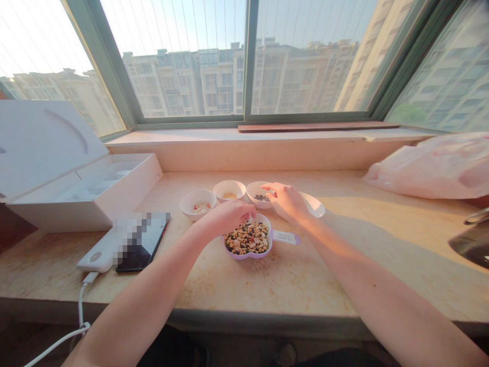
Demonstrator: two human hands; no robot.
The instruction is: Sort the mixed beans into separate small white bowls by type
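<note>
Nearest the camera, the left hand (pixel 225 219) is bunched closed above mixed beans (pixel 247 239) in a lilac handled dish (pixel 244 256) at lower centre; whether it grips anything is hidden. The right hand (pixel 286 202), loosely open, reaches over dark seeds (pixel 262 198) in a white bowl (pixel 255 187), 1 of 3 small bowls.

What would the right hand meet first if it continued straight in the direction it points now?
Most likely the small white bowl of dark seeds, directly ahead of the right hand. Its fingertips seem to be over the rim, though depth is hard to judge here.
</note>
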